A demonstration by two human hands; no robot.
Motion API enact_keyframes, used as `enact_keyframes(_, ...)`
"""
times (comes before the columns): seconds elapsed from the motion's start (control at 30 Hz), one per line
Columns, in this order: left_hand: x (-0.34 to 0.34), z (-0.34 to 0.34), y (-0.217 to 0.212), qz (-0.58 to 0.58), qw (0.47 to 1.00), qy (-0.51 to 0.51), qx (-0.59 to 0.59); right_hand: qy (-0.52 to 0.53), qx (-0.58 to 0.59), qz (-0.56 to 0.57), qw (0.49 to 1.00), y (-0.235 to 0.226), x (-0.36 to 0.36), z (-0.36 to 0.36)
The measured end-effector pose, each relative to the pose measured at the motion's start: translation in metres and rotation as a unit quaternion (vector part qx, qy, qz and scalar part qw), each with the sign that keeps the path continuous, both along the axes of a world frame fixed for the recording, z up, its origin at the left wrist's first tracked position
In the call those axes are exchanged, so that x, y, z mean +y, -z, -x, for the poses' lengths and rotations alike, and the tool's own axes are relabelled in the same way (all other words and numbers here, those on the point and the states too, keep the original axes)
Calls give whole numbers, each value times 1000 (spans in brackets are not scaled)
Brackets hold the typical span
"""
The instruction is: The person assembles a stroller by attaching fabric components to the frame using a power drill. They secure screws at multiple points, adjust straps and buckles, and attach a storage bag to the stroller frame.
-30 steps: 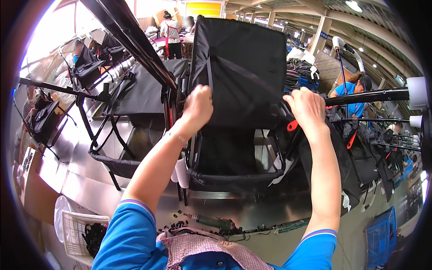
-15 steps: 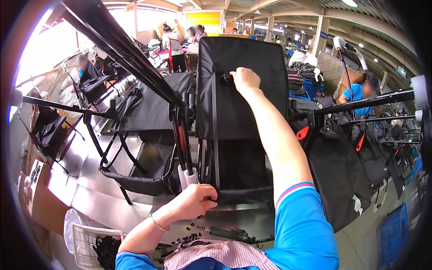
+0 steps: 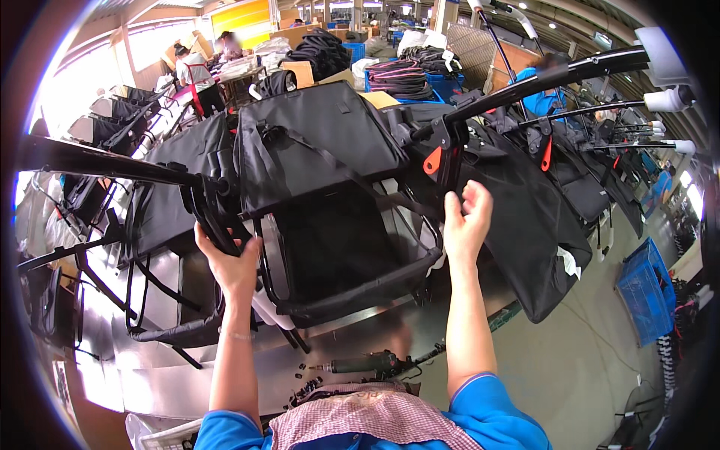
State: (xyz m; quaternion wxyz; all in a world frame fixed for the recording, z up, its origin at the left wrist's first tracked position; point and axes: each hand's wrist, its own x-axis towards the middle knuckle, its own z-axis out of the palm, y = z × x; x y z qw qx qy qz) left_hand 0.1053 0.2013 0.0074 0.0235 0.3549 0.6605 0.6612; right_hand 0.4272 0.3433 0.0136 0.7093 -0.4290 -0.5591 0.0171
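Observation:
A black fabric seat on a black tubular frame [image 3: 330, 187] hangs in front of me over a shiny metal workbench [image 3: 150, 367]. My left hand [image 3: 229, 262] grips the frame's left side tube, just under a black joint. My right hand [image 3: 466, 221] holds the right upright of the frame below an orange latch [image 3: 433, 160], fingers partly spread around it. Black straps cross the seat's back panel. A long black handle bar [image 3: 540, 79] runs up to the right from the latch.
More black fabric frames stand at left [image 3: 161, 202] and right [image 3: 540, 217]. A power screwdriver [image 3: 367, 365] and loose screws lie on the bench near my chest. A blue crate [image 3: 641, 292] sits on the floor at right. People work at tables far behind.
Both hands have shifted: the left rose from the bench edge to the frame's left tube, the right came down from the seat's top to the right upright. The frame now sits tilted and closer.

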Motion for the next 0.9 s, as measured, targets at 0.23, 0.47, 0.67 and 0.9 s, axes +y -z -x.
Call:
enact_keyframes(0.23, 1, 26, -2, 1, 997, -47, 64, -144, -25, 142, 979, 65, 37, -6)
enact_keyframes(0.47, -55, 74, -18, 22, 999, -27, 23, -118, 10, 181, 976, 61, -25, 38)
enact_keyframes(0.67, -138, 142, -34, 63, 989, -128, 46, -196, 3, 197, 961, 43, -72, 130)
enact_keyframes(0.9, -248, 283, -15, 104, 968, -198, 115, -348, -135, 108, 921, 64, -115, 259)
